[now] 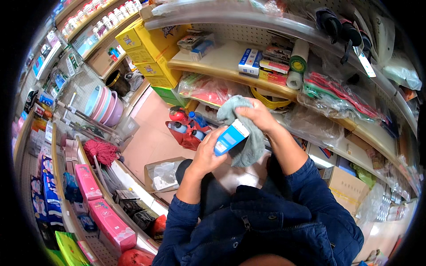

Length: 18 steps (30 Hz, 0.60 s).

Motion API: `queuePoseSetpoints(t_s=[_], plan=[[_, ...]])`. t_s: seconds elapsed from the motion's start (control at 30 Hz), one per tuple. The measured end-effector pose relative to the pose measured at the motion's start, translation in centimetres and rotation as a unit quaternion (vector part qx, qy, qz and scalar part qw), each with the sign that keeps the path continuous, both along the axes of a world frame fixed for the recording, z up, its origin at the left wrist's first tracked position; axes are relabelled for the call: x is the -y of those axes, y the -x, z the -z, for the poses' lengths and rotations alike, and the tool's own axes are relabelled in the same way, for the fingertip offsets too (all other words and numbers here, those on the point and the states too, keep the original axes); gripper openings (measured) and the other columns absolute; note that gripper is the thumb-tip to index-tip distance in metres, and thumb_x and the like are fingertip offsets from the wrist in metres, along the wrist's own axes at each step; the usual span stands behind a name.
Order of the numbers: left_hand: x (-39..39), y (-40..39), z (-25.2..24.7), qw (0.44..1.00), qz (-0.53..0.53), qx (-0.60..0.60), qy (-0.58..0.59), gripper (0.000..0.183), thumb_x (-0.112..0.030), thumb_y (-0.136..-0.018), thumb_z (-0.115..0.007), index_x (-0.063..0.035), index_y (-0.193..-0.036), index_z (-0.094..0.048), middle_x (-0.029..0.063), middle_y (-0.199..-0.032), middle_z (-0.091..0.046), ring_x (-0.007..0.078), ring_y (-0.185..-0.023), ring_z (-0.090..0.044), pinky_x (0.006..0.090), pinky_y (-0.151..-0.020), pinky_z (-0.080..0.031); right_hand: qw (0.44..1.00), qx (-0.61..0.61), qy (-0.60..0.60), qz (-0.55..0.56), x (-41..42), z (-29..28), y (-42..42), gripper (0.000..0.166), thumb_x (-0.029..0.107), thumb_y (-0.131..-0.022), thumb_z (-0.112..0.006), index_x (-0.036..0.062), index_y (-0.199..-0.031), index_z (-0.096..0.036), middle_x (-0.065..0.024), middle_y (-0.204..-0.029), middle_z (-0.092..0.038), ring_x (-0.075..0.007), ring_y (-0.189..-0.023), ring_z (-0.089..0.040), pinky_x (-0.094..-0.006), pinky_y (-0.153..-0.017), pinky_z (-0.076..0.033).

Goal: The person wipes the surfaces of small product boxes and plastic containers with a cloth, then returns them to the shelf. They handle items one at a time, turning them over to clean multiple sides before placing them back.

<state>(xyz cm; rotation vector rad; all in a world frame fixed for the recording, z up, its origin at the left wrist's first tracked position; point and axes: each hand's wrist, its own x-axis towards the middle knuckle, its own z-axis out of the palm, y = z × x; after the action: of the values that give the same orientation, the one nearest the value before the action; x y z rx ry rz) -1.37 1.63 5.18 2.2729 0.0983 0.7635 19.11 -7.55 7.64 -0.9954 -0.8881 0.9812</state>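
A small blue and white box (230,139) is gripped in my left hand (207,153), its white end tilted up to the right. My right hand (258,114) clutches a grey-green cloth (250,149), with the thumb pressed over a fold. Part of the cloth hangs down behind the box. Both hands are close together in front of the shelving, above my knees. The cloth seems to touch the upper end of the box, though the contact is partly hidden.
On the shelf (213,65) ahead stand a blue-white box (250,62) and a green-ended roll (299,56). Yellow cartons (146,56) are stacked to its left. A red bag (183,134) with bottles and an open carton (164,174) sit on the floor. Stacked basins (105,106) stand farther left.
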Motion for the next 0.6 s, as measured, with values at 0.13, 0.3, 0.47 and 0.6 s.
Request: queuePoseSetpoints(t_s=[0.13,0.3,0.47,0.6], plan=[[-0.6,-0.6,0.6,0.990,-0.120,0.029,-0.070,0.077,0.000,-0.062,-0.068,-0.0084,-0.133,-0.042,0.0178,-0.121,-0.052,0.0376,-0.108,-0.052,0.0435,-0.093,-0.042,0.967,-0.249,0.011,0.053,-0.3,2.6,-0.3,0.037,0.032,-0.094,-0.053,0.0022,-0.115,-0.058,-0.0076,-0.103,-0.065,-0.0167,-0.089,-0.063,-0.0309,-0.081,-0.051],[1.5,-2.4,1.1,0.958,-0.234,-0.044,-0.159,0.088,-0.005,-0.062,-0.075,-0.0101,-0.140,-0.034,0.0219,-0.121,-0.045,0.0400,-0.109,-0.046,0.0463,-0.094,-0.038,0.976,0.003,-0.103,0.191,-0.9,4.7,4.0,0.042,0.016,-0.091,-0.058,0.0037,-0.129,-0.047,-0.0060,-0.114,-0.059,-0.0171,-0.102,-0.057,-0.0336,-0.091,-0.046],[1.6,-2.1,2.0,0.953,-0.033,0.050,0.297,0.066,-0.022,-0.085,-0.065,-0.0049,-0.139,-0.031,0.0174,-0.119,-0.050,0.0297,-0.106,-0.052,0.0404,-0.092,-0.044,0.961,-0.225,-0.118,0.113,-0.8,4.3,1.5,0.038,0.028,-0.091,-0.059,0.0045,-0.120,-0.052,-0.0064,-0.106,-0.063,-0.0181,-0.095,-0.063,-0.0334,-0.084,-0.052],[0.8,-2.5,2.7,0.742,0.133,0.047,0.656,0.043,-0.031,-0.101,-0.040,-0.0026,-0.133,-0.039,0.0090,-0.111,-0.058,0.0191,-0.092,-0.059,0.0355,-0.082,-0.050,0.956,-0.221,-0.129,0.142,-1.6,4.7,0.9,0.038,0.031,-0.091,-0.060,0.0050,-0.118,-0.054,-0.0060,-0.104,-0.063,-0.0160,-0.090,-0.063,-0.0309,-0.082,-0.051]])
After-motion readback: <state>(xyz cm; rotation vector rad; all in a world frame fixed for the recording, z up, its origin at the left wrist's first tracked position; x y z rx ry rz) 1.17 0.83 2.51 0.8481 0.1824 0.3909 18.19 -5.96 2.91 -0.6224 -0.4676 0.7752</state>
